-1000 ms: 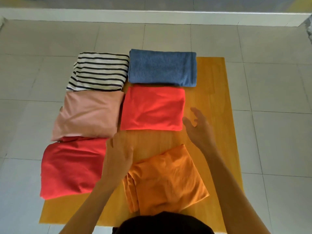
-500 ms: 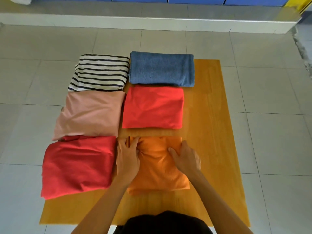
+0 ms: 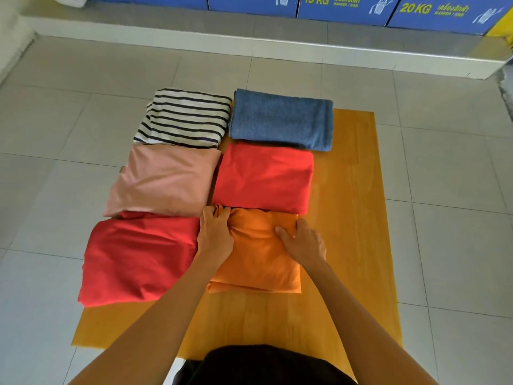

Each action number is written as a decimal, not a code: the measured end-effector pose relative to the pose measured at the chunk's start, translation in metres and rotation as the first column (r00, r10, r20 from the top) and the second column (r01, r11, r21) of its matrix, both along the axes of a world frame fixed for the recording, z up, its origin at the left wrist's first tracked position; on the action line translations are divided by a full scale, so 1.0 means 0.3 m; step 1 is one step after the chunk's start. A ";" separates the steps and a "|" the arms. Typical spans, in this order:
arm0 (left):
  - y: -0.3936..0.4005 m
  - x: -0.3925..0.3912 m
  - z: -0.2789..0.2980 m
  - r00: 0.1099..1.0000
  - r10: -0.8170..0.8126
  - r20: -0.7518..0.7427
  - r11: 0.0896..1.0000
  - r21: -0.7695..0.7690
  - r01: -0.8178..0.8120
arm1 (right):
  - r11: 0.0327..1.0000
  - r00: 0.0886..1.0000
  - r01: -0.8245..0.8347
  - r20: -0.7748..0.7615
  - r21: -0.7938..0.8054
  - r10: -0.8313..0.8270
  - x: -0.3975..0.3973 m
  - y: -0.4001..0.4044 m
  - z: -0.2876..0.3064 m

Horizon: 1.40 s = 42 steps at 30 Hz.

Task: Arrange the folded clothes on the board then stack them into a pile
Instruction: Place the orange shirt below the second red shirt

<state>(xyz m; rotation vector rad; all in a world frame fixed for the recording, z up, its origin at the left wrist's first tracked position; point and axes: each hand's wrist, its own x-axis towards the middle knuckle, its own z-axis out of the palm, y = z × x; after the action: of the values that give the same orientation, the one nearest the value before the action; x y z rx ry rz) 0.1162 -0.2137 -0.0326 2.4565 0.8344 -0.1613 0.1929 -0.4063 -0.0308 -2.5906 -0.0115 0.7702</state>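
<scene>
Orange cloth (image 3: 258, 254) under both hands, left hand (image 3: 215, 234) pinching, right hand (image 3: 304, 243) flat

Glossy wooden board (image 3: 352, 190), fuzzy blue towel (image 3: 281, 119), smooth orange cloth (image 3: 258, 254).

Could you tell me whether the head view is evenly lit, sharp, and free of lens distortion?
Head view: soft, even daylight, with faint shadows under the hands on the orange garment; centre fairly sharp, edges softer; wide-angle bending shows along the ledge and the board.
</scene>
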 end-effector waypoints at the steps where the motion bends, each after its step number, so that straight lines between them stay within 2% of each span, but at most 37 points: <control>1: 0.005 -0.009 0.006 1.000 0.008 0.025 1.000 -0.025 -0.007 | 1.000 1.000 0.003 -0.021 0.018 -0.002 0.006 -0.007 -0.001; 5: 0.033 -0.083 0.040 0.980 0.035 0.197 0.997 -0.075 -0.020 | 0.992 0.999 0.026 -0.040 0.127 -0.021 0.006 -0.044 -0.002; 9: 0.081 -0.173 0.088 0.963 0.079 0.256 0.996 -0.053 -0.068 | 0.957 0.980 0.168 0.067 0.236 -0.189 -0.043 -0.070 0.034; 11: 0.100 -0.211 0.104 0.959 0.077 0.271 0.997 -0.041 -0.068 | 0.951 0.965 0.158 0.161 0.266 -0.206 -0.071 -0.062 0.054; 13: 0.120 -0.243 0.109 0.956 0.087 0.279 0.996 -0.053 -0.075 | 0.940 0.965 0.119 0.187 0.321 -0.186 -0.100 -0.028 0.081; 18: 0.204 -0.288 0.130 0.958 0.103 0.268 0.992 -0.093 -0.080 | 0.897 0.984 0.041 0.140 0.439 -0.114 -0.192 0.131 0.136; 23: 0.337 -0.330 0.159 0.938 0.081 0.338 0.994 -0.101 -0.049 | 0.833 0.987 0.005 0.133 0.554 -0.095 -0.287 0.302 0.161; 28: 0.461 -0.397 0.170 0.930 0.140 0.340 0.971 -0.232 -0.062 | 0.831 0.983 -0.008 0.159 0.556 -0.097 -0.372 0.464 0.202; 33: 0.588 -0.453 0.189 0.922 0.159 0.352 0.952 -0.303 -0.049 | 0.826 0.978 0.104 0.095 0.555 -0.187 -0.431 0.613 0.202; 42: 0.850 -0.466 0.209 0.933 0.113 0.342 0.956 -0.293 -0.008 | 0.815 0.948 0.194 0.109 0.546 -0.299 -0.443 0.748 0.221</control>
<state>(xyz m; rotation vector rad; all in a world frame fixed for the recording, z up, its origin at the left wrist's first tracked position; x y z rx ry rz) -0.0235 0.0413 0.0300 2.0961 0.6727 0.1722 0.0600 -0.1817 0.0356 -2.0661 0.0494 0.3512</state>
